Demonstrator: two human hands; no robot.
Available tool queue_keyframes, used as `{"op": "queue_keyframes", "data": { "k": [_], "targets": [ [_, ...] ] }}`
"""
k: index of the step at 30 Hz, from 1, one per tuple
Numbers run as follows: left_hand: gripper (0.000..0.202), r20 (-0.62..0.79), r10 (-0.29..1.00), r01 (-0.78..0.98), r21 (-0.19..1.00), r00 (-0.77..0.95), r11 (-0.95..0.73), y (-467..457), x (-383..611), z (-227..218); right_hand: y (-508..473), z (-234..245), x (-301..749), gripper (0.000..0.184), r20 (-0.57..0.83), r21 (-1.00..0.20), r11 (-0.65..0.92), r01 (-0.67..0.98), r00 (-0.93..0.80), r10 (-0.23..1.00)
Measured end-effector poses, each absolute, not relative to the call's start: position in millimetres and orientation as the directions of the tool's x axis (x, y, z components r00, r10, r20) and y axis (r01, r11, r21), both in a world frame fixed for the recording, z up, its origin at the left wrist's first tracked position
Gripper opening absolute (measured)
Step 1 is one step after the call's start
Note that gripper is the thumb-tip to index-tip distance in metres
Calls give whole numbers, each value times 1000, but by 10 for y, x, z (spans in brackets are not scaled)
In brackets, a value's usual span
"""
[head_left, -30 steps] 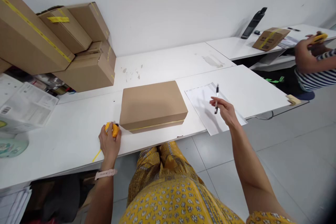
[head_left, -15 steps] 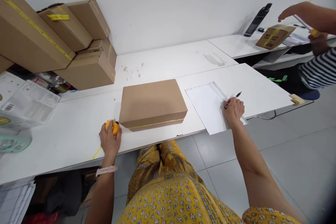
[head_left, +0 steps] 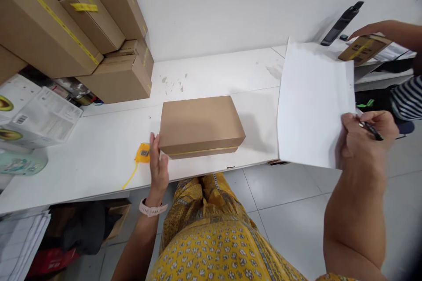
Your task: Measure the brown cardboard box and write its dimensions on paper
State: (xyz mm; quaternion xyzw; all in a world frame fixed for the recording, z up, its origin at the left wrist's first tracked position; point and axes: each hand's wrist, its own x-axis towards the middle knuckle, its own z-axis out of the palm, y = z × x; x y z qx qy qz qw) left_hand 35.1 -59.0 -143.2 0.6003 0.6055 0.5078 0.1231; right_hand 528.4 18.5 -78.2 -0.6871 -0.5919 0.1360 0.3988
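A closed brown cardboard box (head_left: 201, 125) with a yellow tape line lies on the white table (head_left: 99, 158) in front of me. My left hand (head_left: 158, 167) is open, fingers stretched flat against the box's left end. A small yellow tape measure (head_left: 143, 154) lies on the table just left of that hand, loose. My right hand (head_left: 362, 138) is raised at the right, closed on a white sheet of paper (head_left: 311, 103) and a black pen (head_left: 371, 130) together. The sheet is off the table, held upright.
Several taped cardboard boxes (head_left: 82, 39) are stacked at the back left, with printed cartons (head_left: 36, 116) below them. Another person's hand (head_left: 365, 30) and striped sleeve (head_left: 407, 99) are at the far right by a small box (head_left: 362, 47) and a black bottle (head_left: 341, 22).
My left hand let go of the tape measure and moved to the box's left end. My right hand lifted the paper off the table, still with the pen.
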Motion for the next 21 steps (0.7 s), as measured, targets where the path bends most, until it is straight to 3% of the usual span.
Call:
{"op": "queue_keyframes", "data": {
  "k": [6, 12, 14, 16, 19, 21],
  "targets": [
    [42, 579, 812, 707, 606, -77, -365, -763, 729, -1332, -16, -686, 4359, 33, 247, -868, 115, 483, 219, 944],
    [34, 686, 716, 729, 556, -130, -400, -696, 736, -962, -95, -754, 3954, 34, 251, -932, 203, 299, 129, 959],
    [33, 701, 711, 744, 507, -62, -435, -593, 760, -802, -122, -779, 3836, 32, 275, -923, 229, 310, 114, 955],
    [38, 666, 736, 751, 420, 126, -509, -467, 811, -692, -167, -804, 3746, 30, 293, -899, 247, 362, 79, 953],
    [62, 483, 754, 747, 264, 445, -610, -284, 897, -670, -219, -801, 3731, 29, 401, -760, 304, 575, 45, 915],
    [80, 337, 772, 761, 198, 539, -618, -207, 934, -721, -205, -739, 3792, 29, 533, -639, 326, 696, 95, 841]
  ]
}}
